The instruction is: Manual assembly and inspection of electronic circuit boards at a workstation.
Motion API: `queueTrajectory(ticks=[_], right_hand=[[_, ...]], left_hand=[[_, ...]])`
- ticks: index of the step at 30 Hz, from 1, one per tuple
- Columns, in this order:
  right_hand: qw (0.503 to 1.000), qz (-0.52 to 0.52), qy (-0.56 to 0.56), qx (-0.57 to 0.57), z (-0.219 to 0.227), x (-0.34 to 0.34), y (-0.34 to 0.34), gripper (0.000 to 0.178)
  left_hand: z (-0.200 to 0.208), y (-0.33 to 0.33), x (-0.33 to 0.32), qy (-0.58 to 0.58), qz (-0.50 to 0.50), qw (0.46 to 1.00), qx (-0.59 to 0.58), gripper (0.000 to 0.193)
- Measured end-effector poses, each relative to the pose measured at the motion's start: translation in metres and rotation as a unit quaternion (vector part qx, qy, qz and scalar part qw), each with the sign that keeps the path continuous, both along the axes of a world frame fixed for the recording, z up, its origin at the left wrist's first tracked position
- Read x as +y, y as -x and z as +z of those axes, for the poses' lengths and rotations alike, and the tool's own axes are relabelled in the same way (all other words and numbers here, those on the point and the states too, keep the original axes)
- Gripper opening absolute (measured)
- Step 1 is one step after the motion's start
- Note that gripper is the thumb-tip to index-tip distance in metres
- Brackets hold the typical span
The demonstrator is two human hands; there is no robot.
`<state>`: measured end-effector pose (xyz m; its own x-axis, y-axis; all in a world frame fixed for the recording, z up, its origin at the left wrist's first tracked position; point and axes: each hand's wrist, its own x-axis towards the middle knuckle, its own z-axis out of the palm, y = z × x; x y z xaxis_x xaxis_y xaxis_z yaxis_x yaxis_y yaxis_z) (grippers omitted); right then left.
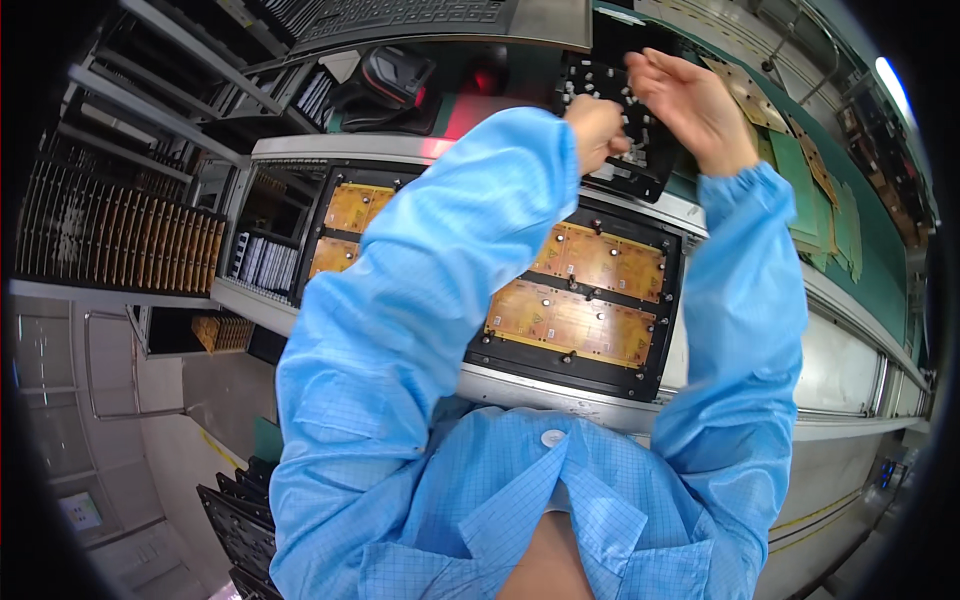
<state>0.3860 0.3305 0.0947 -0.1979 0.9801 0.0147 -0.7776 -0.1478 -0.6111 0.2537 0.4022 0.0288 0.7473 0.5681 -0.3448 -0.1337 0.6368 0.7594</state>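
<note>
The left hand [597, 132] is curled over the near side of a black tray [652, 182], its fingers bent in; whether they have hold of anything, I cannot tell. The right hand [695, 105] is over the tray's right side, partly open with fingers reaching forward and left; its fingertips are blurred, so a small part between them cannot be made out. Small white parts [640, 155] lie scattered in the tray, beyond a black carrier frame [520, 360] that sits on the desk below the forearms. The frame bears yellow-orange circuit boards [610, 265], partly covered by the left sleeve [430, 270]. These boards carry fine printed marks and small triangular symbols, too small to read. Legends on the keyboard [400, 18] at the top are likewise illegible. A dark handheld scanner [395, 78] stands left of the tray, near a red glow; any label on it cannot be read
</note>
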Motion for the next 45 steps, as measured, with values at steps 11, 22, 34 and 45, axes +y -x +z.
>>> queueTrajectory(ticks=[11,22,34,45], right_hand=[[0.925,-0.132,0.233,-0.27,-0.056,-0.154,0.043,0.011],[0.937,-0.255,0.187,-0.15,-0.125,-0.207,0.031,0.018],[0.924,-0.22,0.173,-0.26,-0.116,-0.203,0.036,0.027],[0.506,-0.186,-0.08,-0.838,-0.095,-0.158,0.064,0.009]], left_hand=[[-0.011,-0.02,0.02,-0.301,0.009,0.943,0.14,0.026],[0.045,0.128,-0.007,-0.241,-0.228,0.937,0.109,0.026],[0.033,0.214,-0.032,-0.132,-0.204,0.969,0.055,0.028],[0.031,0.238,-0.055,-0.223,-0.188,0.942,0.163,0.021]])
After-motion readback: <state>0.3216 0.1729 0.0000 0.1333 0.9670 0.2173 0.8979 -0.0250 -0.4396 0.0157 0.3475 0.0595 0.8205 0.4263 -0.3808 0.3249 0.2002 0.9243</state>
